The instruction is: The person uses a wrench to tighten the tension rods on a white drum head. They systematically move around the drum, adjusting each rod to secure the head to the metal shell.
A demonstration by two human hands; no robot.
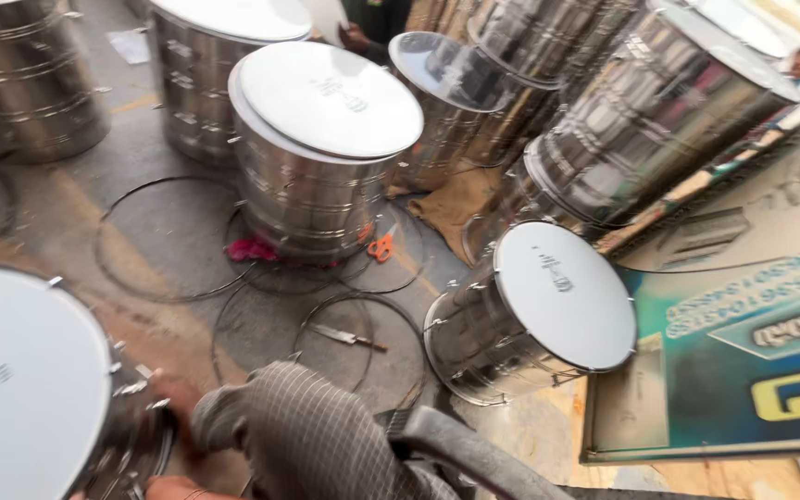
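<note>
A head-worn camera looks down on a grey concrete floor crowded with shiny, ribbed steel drums. At seven o'clock, closest to the viewer, sits a drum with a flat white lid (25, 384). Pressed against its lower right rim at six o'clock are two blurred hands: the left hand (170, 391) higher, the right hand (173, 488) at the frame's bottom edge. Whether their fingers are apart, together or clamped on the rim cannot be told. A checked woven sleeve (312, 440) bulks just right of them. Thin wire hoops (173, 241) lie flat on the floor at centre; a small knife (346, 337) rests inside one. Orange-handled scissors (381, 247) lie by an upright drum (321, 148) at twelve o'clock. A tipped drum (530, 310) lies at three o'clock.
</note>
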